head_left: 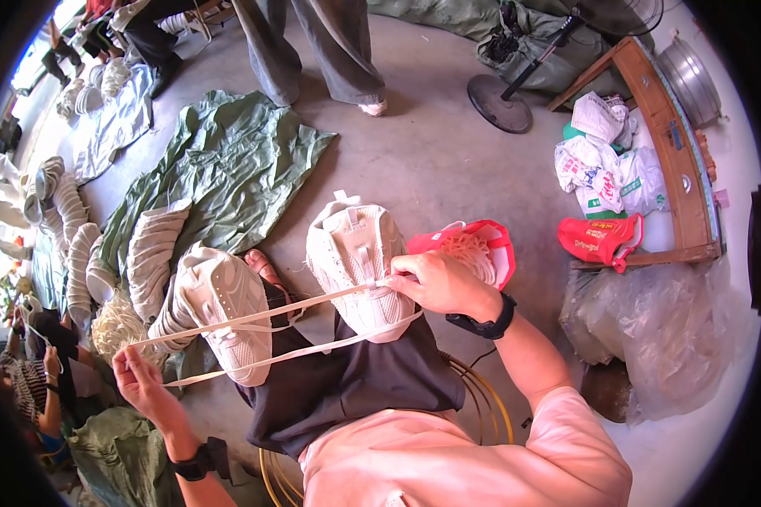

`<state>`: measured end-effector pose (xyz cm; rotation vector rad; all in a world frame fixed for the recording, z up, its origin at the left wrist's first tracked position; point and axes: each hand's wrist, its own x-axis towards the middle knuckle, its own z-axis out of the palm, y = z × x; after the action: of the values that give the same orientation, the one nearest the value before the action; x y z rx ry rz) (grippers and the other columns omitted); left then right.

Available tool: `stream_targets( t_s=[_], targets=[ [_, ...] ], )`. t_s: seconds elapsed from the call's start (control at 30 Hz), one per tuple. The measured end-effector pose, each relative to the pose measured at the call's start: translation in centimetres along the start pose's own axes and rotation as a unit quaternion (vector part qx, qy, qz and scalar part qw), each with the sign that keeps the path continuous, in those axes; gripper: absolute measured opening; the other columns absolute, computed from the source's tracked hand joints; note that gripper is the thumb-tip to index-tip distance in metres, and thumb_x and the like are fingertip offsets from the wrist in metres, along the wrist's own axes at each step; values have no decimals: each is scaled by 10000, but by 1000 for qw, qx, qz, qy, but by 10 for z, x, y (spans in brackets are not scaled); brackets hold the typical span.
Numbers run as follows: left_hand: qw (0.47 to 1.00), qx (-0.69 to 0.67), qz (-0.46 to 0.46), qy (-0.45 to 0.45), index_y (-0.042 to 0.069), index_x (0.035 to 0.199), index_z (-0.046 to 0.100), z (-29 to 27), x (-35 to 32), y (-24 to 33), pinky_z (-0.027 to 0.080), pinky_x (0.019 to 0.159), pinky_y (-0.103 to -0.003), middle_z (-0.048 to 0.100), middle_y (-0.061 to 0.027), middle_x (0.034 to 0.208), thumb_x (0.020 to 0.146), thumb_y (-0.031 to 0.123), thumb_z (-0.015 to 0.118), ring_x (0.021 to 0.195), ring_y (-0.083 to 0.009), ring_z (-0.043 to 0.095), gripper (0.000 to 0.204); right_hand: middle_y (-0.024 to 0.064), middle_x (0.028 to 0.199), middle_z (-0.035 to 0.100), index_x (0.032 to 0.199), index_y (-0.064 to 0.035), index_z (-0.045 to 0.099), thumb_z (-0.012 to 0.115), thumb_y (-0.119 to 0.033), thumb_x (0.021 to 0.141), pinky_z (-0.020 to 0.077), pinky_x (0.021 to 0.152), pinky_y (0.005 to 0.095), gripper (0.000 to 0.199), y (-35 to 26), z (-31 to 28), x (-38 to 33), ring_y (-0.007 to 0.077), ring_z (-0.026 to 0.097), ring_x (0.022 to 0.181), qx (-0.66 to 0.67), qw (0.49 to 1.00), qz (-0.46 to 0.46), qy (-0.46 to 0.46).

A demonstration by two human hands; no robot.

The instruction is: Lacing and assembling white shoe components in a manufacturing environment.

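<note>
A cream sneaker (334, 245) rests on my right knee, its toe toward me. A pale flat shoelace (313, 302) is threaded at it and stretched across to the left in two strands. My left hand (144, 390) is closed on the lace, with one strand running up and another lower down. At the sneaker's eyelets my right hand (442, 283) pinches the lace; the fingertips partly hide the threading. On my left thigh lies a second cream sneaker (220, 308), and both strands pass over it. I wear a dark band on each wrist.
A red bag of laces (473, 249) sits beyond my right hand. Stacked shoe uppers (155, 258) and a green sheet (220, 160) lie on the floor to the left. Another person stands ahead (330, 51). A wooden frame (693, 194) with plastic bags and a fan base (499, 104) are right.
</note>
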<state>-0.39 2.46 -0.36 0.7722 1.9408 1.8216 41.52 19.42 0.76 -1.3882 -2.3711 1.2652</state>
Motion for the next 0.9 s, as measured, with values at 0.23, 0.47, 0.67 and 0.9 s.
stream_targets(
  t_s=[0.23, 0.47, 0.67, 0.9],
  targets=[
    [990, 35, 24, 136, 80, 1064, 611, -83, 53, -5, 213, 474, -163, 405, 106, 655, 1001, 237, 583, 549, 22, 303, 172, 192, 744, 624, 933, -7, 634, 586, -263, 945, 472, 658, 412, 261, 3, -4, -4, 346, 635, 704, 2, 1000, -1, 0],
    [959, 46, 0, 281, 99, 1053, 613, -187, 103, -9, 232, 433, -173, 395, 92, 580, 917, 334, 705, 491, 9, 326, 287, 189, 741, 628, 917, -4, 636, 594, -264, 940, 472, 650, 406, 265, 10, -3, -10, 338, 637, 697, 7, 1000, -5, 21],
    [933, 57, -52, 351, 103, 1048, 617, -213, 108, -11, 231, 406, -189, 379, 84, 567, 893, 359, 728, 463, -12, 315, 319, 182, 726, 624, 910, 0, 641, 616, -272, 929, 468, 633, 391, 273, 18, -5, -16, 301, 625, 656, 47, 999, 0, 17],
    [942, 24, -84, 324, 113, 1089, 661, -199, 101, -18, 235, 410, -186, 356, 72, 606, 922, 350, 690, 475, -18, 310, 291, 156, 690, 617, 879, 3, 654, 615, -269, 936, 464, 625, 361, 280, 15, -19, -25, 246, 630, 646, 20, 998, 49, -37]
  ],
)
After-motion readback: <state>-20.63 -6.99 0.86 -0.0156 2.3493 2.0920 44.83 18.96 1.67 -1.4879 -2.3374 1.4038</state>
